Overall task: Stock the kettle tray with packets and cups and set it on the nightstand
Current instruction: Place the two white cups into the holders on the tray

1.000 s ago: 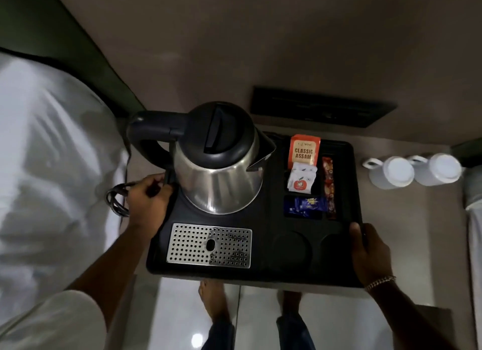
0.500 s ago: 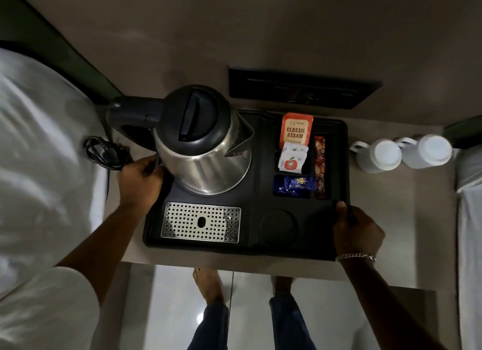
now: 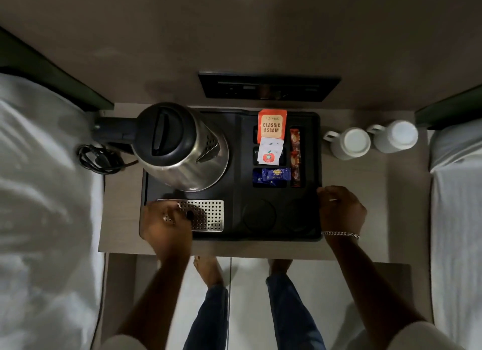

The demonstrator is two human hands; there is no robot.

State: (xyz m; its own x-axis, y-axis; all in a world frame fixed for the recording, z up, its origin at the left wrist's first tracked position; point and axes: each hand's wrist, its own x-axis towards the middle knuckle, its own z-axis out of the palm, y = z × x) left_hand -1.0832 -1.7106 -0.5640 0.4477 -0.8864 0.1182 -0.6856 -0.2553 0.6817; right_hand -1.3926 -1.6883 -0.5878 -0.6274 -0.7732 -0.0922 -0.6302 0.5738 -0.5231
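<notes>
The black kettle tray (image 3: 236, 146) lies flat on the nightstand (image 3: 352, 182). A steel kettle (image 3: 180, 146) with a black lid stands on its left half. The right compartments hold an orange tea packet (image 3: 271, 126), a white packet (image 3: 270, 155), a blue packet (image 3: 272, 176) and red stick packets (image 3: 295, 156). Two round cup recesses (image 3: 258, 215) at the front are bare. Two white cups (image 3: 350, 143) stand upside down to the right of the tray. My left hand (image 3: 167, 227), blurred, hovers over the drip grate (image 3: 208, 215). My right hand (image 3: 339, 211) grips the tray's right rim.
The kettle's coiled black cord (image 3: 99, 159) lies left of the tray. White beds flank the nightstand on the left (image 3: 39, 193) and the right (image 3: 456, 219). A black switch panel (image 3: 268, 87) is on the wall behind. My feet stand on the tiled floor below.
The tray has gone down and back onto the nightstand. My left hand has left the tray's left edge and moved over the grate. My right hand stays at the right rim.
</notes>
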